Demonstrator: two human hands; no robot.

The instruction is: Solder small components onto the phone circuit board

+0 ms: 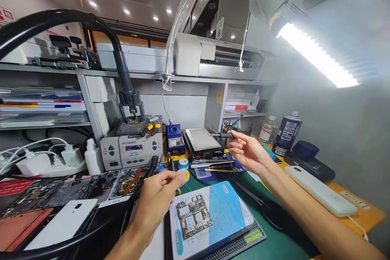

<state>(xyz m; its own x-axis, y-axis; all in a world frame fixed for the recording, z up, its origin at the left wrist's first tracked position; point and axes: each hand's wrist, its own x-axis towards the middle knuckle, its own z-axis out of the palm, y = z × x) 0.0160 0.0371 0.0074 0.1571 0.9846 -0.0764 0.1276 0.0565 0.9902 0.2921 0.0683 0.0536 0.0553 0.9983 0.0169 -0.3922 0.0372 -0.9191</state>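
Nearest, a circuit board (195,216) lies flat on a blue-and-white box (230,207), crowded with components, untouched by either hand; which parts are finished or left undone is too small to tell. Beside its far edge, the left hand (160,189) has thumb and forefinger pinched together, though I cannot tell whether they grip anything. Near them sits a yellow-topped spool (185,175). Farther off, the right hand (248,152) pinches a dark-handled tool (226,135), its tip well apart from the board, toward a flat plate (201,138).
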